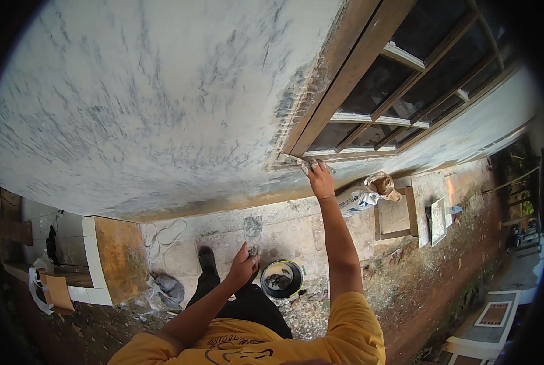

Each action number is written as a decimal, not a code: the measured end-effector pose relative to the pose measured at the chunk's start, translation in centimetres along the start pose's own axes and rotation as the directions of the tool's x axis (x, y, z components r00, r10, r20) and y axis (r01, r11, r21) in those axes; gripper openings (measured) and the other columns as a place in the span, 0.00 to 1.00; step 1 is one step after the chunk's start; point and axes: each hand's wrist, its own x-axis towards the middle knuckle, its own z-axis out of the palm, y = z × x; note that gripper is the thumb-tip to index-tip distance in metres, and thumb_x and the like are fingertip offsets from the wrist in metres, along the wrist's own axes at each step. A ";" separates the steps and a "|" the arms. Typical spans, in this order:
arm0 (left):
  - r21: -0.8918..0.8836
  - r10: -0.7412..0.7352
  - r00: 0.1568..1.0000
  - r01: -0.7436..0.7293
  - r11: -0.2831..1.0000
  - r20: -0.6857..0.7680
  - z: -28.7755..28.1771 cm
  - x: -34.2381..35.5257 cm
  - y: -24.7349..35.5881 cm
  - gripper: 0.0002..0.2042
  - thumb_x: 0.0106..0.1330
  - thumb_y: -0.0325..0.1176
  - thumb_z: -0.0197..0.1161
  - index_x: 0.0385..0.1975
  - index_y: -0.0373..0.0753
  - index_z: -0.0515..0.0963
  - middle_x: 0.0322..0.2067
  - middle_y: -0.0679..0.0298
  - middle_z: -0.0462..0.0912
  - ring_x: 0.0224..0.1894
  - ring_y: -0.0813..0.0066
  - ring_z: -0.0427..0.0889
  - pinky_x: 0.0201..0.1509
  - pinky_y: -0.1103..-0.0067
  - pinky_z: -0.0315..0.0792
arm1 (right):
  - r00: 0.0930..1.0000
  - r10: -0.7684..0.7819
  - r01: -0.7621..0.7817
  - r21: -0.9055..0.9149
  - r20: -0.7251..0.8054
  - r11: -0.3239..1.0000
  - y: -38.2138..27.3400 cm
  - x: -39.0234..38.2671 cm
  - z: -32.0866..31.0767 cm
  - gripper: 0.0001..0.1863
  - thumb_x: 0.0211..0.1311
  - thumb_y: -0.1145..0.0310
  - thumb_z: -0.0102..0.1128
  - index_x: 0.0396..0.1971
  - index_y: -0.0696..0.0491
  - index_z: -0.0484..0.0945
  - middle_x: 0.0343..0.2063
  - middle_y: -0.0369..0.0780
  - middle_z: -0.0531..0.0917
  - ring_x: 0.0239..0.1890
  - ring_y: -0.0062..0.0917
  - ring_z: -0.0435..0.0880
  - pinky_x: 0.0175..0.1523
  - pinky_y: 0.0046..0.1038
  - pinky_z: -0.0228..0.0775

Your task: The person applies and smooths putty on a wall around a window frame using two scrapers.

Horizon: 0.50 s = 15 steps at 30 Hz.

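Observation:
My right hand [317, 175] reaches up to the lower left corner of the wooden window frame [320, 100]. Its fingers close on a thin, pale scraper [291, 159], seen nearly edge-on against the wall; its exact shape is hard to make out. Lower down, in front of my body, my left hand [244, 266] grips a putty knife [253, 227] with a wide, grey-smeared blade pointing away from me. The wall [162, 91] is whitish with grey streaks, and rough filler borders the frame. Both hands carry grey smears.
By my feet stands a black bucket [277, 293] with pale and dark grey paste inside. A paper sack [360, 199] leans near the wall, beside a framed panel [396, 213]. A tiled ledge [95, 261], a crumpled plastic bag [169, 291] and a looped cord [165, 234] are at left.

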 end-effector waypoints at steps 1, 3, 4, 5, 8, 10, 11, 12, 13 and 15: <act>0.018 0.006 1.000 -0.006 1.000 0.004 -0.2 -0.2 0.0 0.15 0.66 0.22 0.47 0.52 0.39 0.61 0.24 0.71 0.65 0.21 0.85 0.61 0.23 0.84 0.59 | 0.998 -0.059 0.059 -0.018 -0.020 0.998 0.0 -0.1 0.0 0.17 0.49 0.70 0.55 0.41 0.44 0.82 0.42 0.37 0.77 0.50 0.33 0.75 0.48 0.34 0.72; 0.040 0.013 1.000 -0.013 0.999 0.016 -0.4 -0.2 0.0 0.15 0.66 0.22 0.47 0.52 0.39 0.61 0.24 0.71 0.65 0.21 0.85 0.61 0.23 0.84 0.58 | 0.997 -0.079 0.079 0.009 0.014 0.997 -0.6 0.6 0.1 0.17 0.49 0.70 0.55 0.42 0.43 0.81 0.43 0.37 0.77 0.50 0.33 0.74 0.48 0.33 0.72; 0.043 0.000 1.000 -0.001 0.999 0.018 -0.4 -0.1 0.1 0.15 0.66 0.22 0.47 0.52 0.39 0.61 0.24 0.71 0.66 0.21 0.85 0.61 0.23 0.84 0.59 | 0.994 -0.101 0.099 0.040 0.051 0.994 -0.9 1.1 0.2 0.18 0.50 0.70 0.54 0.43 0.43 0.81 0.44 0.37 0.76 0.50 0.32 0.74 0.49 0.33 0.72; 0.046 -0.013 1.000 0.013 0.999 0.015 -0.6 -0.2 0.2 0.15 0.66 0.21 0.47 0.52 0.39 0.61 0.24 0.71 0.66 0.22 0.85 0.62 0.23 0.84 0.59 | 0.997 -0.063 0.061 0.035 0.051 0.998 -1.7 2.3 -0.1 0.18 0.51 0.69 0.54 0.44 0.42 0.81 0.46 0.36 0.76 0.51 0.33 0.74 0.50 0.33 0.71; 0.042 -0.021 1.000 0.022 0.999 -0.010 -0.8 -0.4 0.8 0.16 0.63 0.21 0.48 0.50 0.41 0.62 0.25 0.69 0.69 0.21 0.83 0.65 0.21 0.82 0.62 | 0.995 -0.057 0.055 0.018 0.081 0.998 -1.2 3.3 -0.9 0.18 0.52 0.69 0.54 0.44 0.41 0.80 0.46 0.36 0.76 0.51 0.33 0.73 0.52 0.33 0.70; 0.043 -0.023 1.000 0.023 0.999 -0.003 -1.1 -0.5 1.0 0.16 0.64 0.22 0.48 0.52 0.40 0.62 0.25 0.69 0.68 0.21 0.84 0.65 0.22 0.84 0.61 | 0.996 0.003 -0.003 -0.006 0.084 1.000 -0.2 2.1 -1.4 0.18 0.52 0.69 0.53 0.44 0.40 0.80 0.46 0.36 0.76 0.51 0.32 0.74 0.53 0.34 0.69; 0.036 -0.029 1.000 0.029 0.999 -0.003 -1.2 -0.5 1.1 0.16 0.65 0.22 0.47 0.53 0.39 0.61 0.25 0.70 0.68 0.21 0.85 0.64 0.23 0.85 0.61 | 0.996 0.033 -0.032 -0.021 0.084 0.999 0.4 1.3 -1.5 0.18 0.52 0.70 0.53 0.44 0.40 0.80 0.46 0.37 0.76 0.50 0.33 0.74 0.53 0.34 0.69; 0.044 -0.018 1.000 0.017 0.999 0.006 -1.4 -0.5 1.4 0.16 0.65 0.22 0.47 0.53 0.39 0.61 0.25 0.70 0.68 0.21 0.85 0.64 0.23 0.85 0.61 | 0.995 0.061 -0.058 -0.034 0.080 0.998 0.6 0.9 -2.0 0.19 0.52 0.70 0.53 0.45 0.40 0.80 0.46 0.37 0.76 0.49 0.33 0.74 0.52 0.34 0.70; 0.019 -0.003 1.000 0.003 1.000 0.018 -1.6 -0.6 1.7 0.16 0.65 0.21 0.48 0.53 0.39 0.61 0.26 0.70 0.68 0.21 0.84 0.65 0.22 0.85 0.62 | 0.998 0.056 -0.056 -0.017 0.011 0.998 0.7 0.1 -2.8 0.20 0.51 0.73 0.54 0.44 0.40 0.81 0.46 0.39 0.76 0.47 0.36 0.75 0.50 0.35 0.70; 0.005 0.019 0.999 -0.019 1.000 0.042 -2.2 -0.9 2.3 0.16 0.65 0.21 0.48 0.53 0.39 0.62 0.26 0.70 0.68 0.20 0.84 0.65 0.22 0.85 0.62 | 0.990 0.134 -0.133 0.005 -0.047 0.991 -0.5 -1.2 -4.1 0.20 0.49 0.75 0.56 0.44 0.43 0.81 0.44 0.42 0.76 0.46 0.38 0.75 0.49 0.36 0.70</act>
